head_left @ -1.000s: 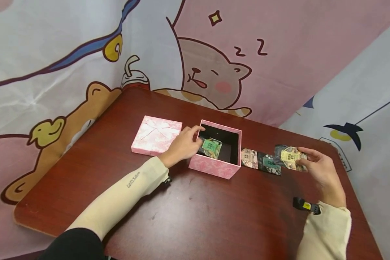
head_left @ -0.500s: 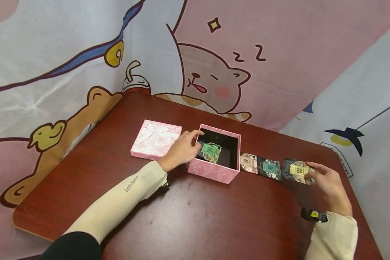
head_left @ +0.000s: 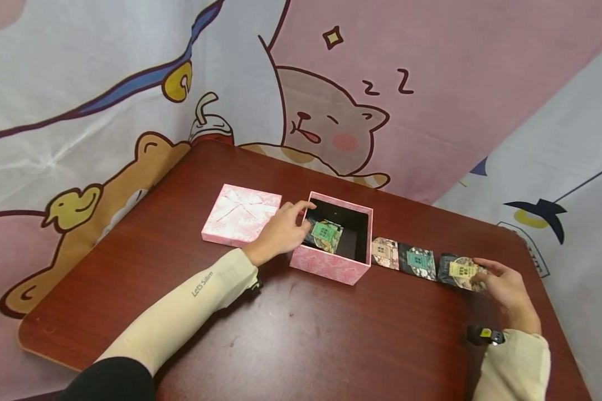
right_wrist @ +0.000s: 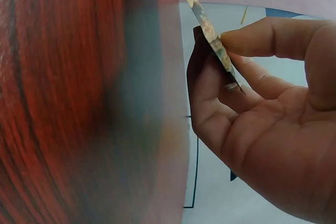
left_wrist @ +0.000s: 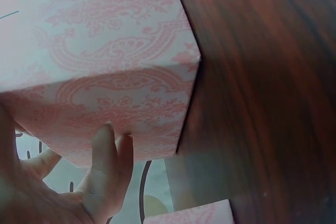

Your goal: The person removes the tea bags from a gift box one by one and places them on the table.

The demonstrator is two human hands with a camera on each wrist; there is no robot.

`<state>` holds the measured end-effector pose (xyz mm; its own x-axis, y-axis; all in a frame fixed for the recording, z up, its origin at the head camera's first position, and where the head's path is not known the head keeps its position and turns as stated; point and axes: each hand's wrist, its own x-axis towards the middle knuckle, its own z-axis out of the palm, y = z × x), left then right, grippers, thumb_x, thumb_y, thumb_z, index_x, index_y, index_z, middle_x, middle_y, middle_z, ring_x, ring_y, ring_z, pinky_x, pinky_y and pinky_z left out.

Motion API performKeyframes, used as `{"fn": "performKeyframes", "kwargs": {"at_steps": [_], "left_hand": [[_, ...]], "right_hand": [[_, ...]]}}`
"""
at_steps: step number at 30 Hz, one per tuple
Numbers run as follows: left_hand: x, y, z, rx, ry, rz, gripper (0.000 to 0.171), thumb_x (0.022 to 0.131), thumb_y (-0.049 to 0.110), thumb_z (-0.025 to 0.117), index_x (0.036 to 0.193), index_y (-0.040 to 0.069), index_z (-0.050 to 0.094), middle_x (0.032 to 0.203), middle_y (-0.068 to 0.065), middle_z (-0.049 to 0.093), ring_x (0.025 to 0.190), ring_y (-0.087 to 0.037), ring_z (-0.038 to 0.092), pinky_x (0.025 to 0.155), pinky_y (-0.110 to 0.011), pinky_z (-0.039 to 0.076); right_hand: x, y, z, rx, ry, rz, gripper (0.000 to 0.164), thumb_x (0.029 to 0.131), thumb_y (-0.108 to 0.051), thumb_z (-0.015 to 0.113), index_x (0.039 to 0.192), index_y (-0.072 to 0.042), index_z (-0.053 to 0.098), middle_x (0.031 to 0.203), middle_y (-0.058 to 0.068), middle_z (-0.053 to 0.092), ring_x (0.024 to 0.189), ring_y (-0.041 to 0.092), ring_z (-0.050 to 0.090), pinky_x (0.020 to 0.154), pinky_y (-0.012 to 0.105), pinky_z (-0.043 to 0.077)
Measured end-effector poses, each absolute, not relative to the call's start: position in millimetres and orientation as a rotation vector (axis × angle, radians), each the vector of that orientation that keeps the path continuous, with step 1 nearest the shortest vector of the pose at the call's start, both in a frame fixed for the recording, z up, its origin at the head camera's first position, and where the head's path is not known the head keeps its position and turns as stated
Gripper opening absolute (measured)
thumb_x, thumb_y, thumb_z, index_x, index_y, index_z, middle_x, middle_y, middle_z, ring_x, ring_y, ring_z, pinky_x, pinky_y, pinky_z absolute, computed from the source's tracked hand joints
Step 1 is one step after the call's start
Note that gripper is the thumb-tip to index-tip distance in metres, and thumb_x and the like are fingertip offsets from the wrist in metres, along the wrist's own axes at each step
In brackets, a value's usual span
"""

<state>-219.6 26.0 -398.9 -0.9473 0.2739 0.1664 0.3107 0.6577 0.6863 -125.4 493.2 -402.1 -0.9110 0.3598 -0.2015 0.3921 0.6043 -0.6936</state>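
Observation:
In the head view, my left hand holds the left wall of an open pink gift box, fingers at its rim. The left wrist view has its fingertips against the patterned outer side of the box. Inside lies a packet with a green label. At the right, my right hand pinches the edge of a dark packet with a yellow label between thumb and fingers, low over the table. The right wrist view shows this packet edge-on and tilted.
A pink box lid with a bow lies left of the box. Right of the box, packets with a beige label and a teal label lie in a row on the brown table. Printed curtains hang behind.
My right hand has moved right and down with the yellow-labelled packet, from over the teal-labelled packet to the right end of the row. My left hand has stayed at the box.

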Motion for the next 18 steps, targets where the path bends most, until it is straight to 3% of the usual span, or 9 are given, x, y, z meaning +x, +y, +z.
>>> {"fn": "performKeyframes", "kwargs": {"at_steps": [6,13,18], "left_hand": [[-220,25,-400,-0.488,-2.826,-1.18,0.042,0.084,0.024,0.053,0.125,0.031,0.052,0.102,0.002,0.051,0.086,-0.013,0.05,0.07,-0.033,0.043],[-220,25,-402,-0.485,-2.818,-1.188,0.042,0.083,0.024,0.053,0.125,0.031,0.052,0.101,0.002,0.051,0.087,-0.013,0.05,0.069,-0.033,0.043],[-220,26,-400,-0.49,-2.81,-1.191,0.042,0.083,0.024,0.053,0.125,0.031,0.052,0.1,0.002,0.051,0.086,-0.013,0.049,0.068,-0.033,0.043]], "right_hand": [[-128,497,-408,0.611,2.759,-1.18,0.05,0.086,-0.013,0.054,0.132,0.002,0.042,0.111,0.011,0.05,0.07,0.009,0.05,0.056,0.032,0.047],[-131,500,-413,0.533,2.76,-1.134,0.052,0.084,-0.01,0.052,0.132,0.006,0.04,0.105,0.011,0.051,0.075,0.008,0.048,0.058,0.029,0.046],[-134,503,-417,0.503,2.785,-1.097,0.054,0.084,-0.008,0.051,0.134,0.008,0.037,0.111,0.02,0.05,0.075,0.008,0.049,0.058,0.028,0.046]]}}
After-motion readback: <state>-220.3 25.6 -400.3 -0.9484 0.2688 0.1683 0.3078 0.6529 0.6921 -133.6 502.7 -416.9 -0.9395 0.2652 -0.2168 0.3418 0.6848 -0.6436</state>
